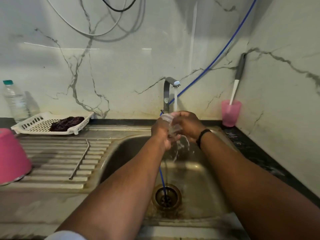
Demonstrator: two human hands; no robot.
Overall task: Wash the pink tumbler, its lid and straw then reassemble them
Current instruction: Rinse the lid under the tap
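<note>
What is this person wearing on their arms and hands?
Both forearms are bare, with no gloves on the left hand or the right hand. A black band circles the right wrist. A bit of white sleeve shows at the bottom edge on the left arm.

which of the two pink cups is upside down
The pink tumbler on the drainboard at far left, mouth down. The small pink cup by the right wall stands upright.

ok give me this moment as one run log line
step: rinsing lid | both hands hold it under tap | tumbler upside down on drainboard | straw beside it
</note>
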